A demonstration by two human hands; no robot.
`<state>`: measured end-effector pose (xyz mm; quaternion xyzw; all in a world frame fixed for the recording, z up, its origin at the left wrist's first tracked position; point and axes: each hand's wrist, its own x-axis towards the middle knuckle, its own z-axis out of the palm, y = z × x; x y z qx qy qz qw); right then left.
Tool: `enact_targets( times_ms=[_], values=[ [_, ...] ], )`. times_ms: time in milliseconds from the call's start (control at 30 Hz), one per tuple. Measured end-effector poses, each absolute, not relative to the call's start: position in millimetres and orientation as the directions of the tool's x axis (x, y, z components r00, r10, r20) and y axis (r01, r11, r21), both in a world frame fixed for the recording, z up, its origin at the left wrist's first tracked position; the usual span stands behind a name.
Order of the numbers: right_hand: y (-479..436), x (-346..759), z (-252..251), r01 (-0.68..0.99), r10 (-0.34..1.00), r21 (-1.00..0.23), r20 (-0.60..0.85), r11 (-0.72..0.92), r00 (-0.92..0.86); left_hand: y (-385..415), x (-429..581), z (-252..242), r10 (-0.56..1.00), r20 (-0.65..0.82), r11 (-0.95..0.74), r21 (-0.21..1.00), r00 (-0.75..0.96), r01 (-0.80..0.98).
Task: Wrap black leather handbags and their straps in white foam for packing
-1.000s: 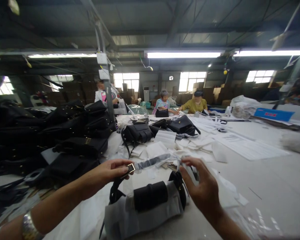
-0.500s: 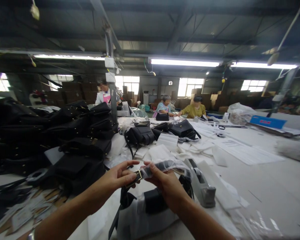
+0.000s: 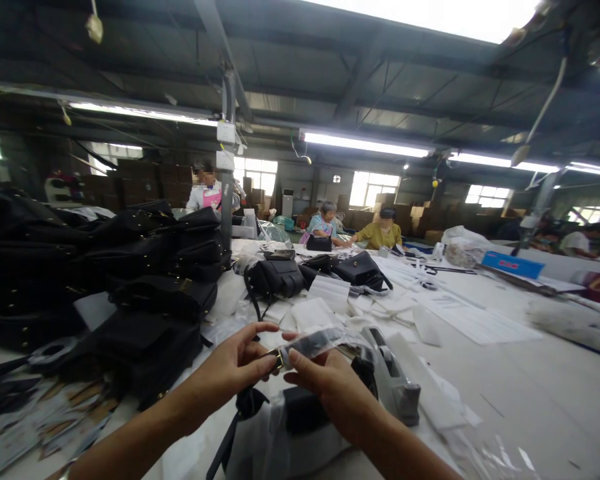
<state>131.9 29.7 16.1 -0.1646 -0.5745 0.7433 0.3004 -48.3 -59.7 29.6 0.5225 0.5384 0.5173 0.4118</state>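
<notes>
Strip lights hang under a dark steel roof, and a long white bench runs away toward bright windows at the far wall. Close to the near edge, the person's left hand and right hand meet just above a black bag that lies on the bench half wrapped in white paper.

The left grip is pressed together, thumb and fingertips pinching a small gold buckle. The right grip is closed too, thumb and forefinger pinching the strap right next to the buckle. The strap is sheathed in clear film and runs off to the right, over the back of the right hand. The two hands are almost touching at the buckle.

Just right of the right hand, a grey tape dispenser stands on the bench. On the left is a tall pile of black bags, stacked untidily. Loose white sheets are scattered past the hands, and among them sit another black handbag and a second one further along.

At the far end, a person in a yellow top and a person in a pale blue top are seated at the bench. A third person stands behind the pile. A blue box lies well off to the right.
</notes>
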Motion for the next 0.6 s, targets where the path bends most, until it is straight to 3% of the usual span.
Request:
enact_targets(
  times_ms=[167,367,600],
  values=[
    [31,133,18,-0.281,0.677,-0.937,0.069,-0.208,-0.732,-58,-54,22,0.991,0.103,-0.093,0.988,-0.081,0.126],
    [21,131,19,-0.306,0.619,-0.924,0.103,-0.231,-0.778,-56,-47,21,0.995,0.095,-0.091,0.99,-0.039,0.107],
    [11,130,16,-0.283,0.667,-0.949,0.119,-0.142,-0.736,-56,-43,20,0.968,0.182,-0.147,0.969,-0.17,0.2]
  ],
)
